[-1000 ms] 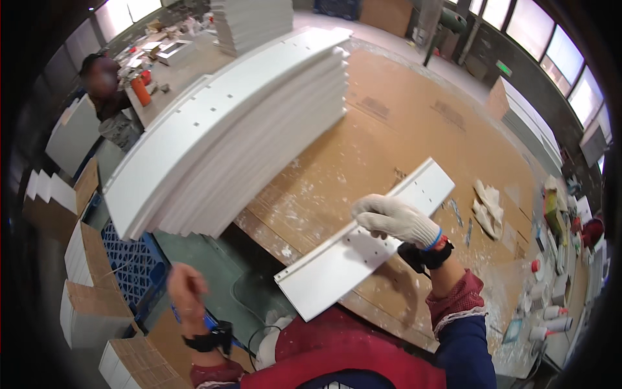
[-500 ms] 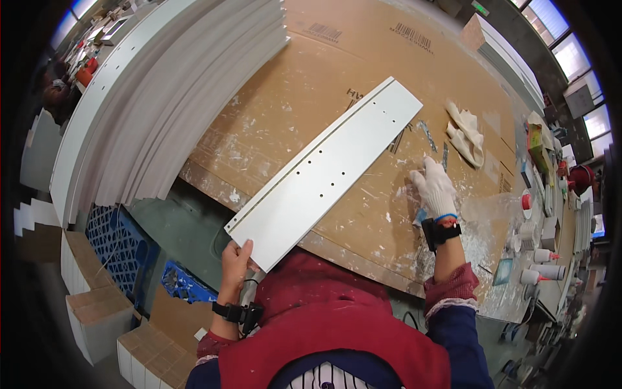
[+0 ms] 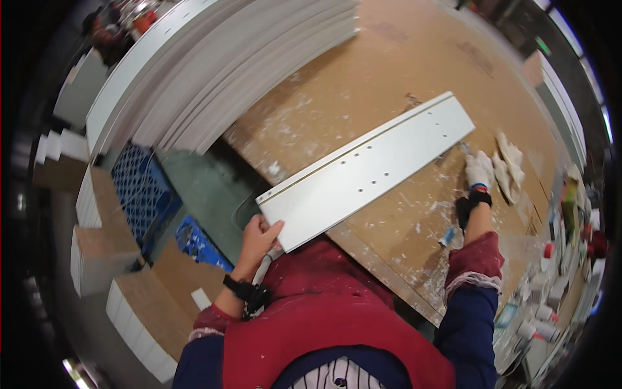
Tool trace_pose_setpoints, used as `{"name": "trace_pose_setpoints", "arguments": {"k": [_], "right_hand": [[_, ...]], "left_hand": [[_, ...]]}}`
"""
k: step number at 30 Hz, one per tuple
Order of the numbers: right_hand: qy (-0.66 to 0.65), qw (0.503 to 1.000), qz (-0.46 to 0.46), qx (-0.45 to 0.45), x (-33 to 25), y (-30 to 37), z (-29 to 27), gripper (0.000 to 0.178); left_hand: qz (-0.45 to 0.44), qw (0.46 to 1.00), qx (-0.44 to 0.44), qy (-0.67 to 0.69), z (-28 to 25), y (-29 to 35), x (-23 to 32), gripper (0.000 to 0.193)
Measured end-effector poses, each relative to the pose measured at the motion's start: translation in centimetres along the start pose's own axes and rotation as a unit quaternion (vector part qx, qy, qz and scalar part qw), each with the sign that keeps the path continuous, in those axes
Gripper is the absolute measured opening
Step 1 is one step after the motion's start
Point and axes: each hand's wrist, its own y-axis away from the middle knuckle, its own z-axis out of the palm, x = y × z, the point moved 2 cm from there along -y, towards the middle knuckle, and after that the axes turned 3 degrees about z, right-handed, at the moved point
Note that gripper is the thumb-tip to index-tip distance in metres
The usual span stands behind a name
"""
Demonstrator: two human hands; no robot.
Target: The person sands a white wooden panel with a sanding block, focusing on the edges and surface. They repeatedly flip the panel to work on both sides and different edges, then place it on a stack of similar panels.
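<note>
A long white panel (image 3: 369,172) with a groove along one edge and several small holes lies aslant over the cardboard-covered table (image 3: 311,97). Its near end juts past the table's edge, and there my bare left hand (image 3: 261,238) grips it, thumb on top and fingers partly hidden below. My right hand (image 3: 479,170), in a white glove, is at the table's right side, past the panel's edge. Its fingers look loosely apart, somewhat blurred, with no object visible in them. Just beyond it lies a crumpled cream glove or cloth (image 3: 510,167).
Stacked white panels (image 3: 214,71) rise at the left, above a blue plastic pallet (image 3: 139,194). Cartons (image 3: 149,311) stand lower left. A small blue-and-white item (image 3: 447,237) lies by my right wrist. White bottles (image 3: 544,329) and other clutter crowd the right; more boards (image 3: 560,97) stand far right.
My view has shifted, so the scene sits differently. The panel lies at a flatter angle. My right hand has moved farther out, close to the crumpled cream glove or cloth. My left hand keeps its grip.
</note>
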Motion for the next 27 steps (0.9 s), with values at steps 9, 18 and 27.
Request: {"name": "trace_pose_setpoints", "arguments": {"k": [9,18,27], "right_hand": [[-0.112,0.984,-0.006,-0.138,-0.5,1.7,-0.8,0.032],[-0.114,0.848,-0.48,-0.193,-20.9,21.8,-9.1,0.028],[-0.032,0.799,-0.574,0.177,-22.1,17.5,-1.6,0.019]], "left_hand": [[0.003,0.996,-0.026,0.081,-0.1,0.7,0.1,0.026],[-0.004,0.996,-0.029,0.089,0.1,0.1,-0.2,0.017],[-0.04,0.996,-0.024,0.082,-0.2,0.4,0.2,0.024]]}}
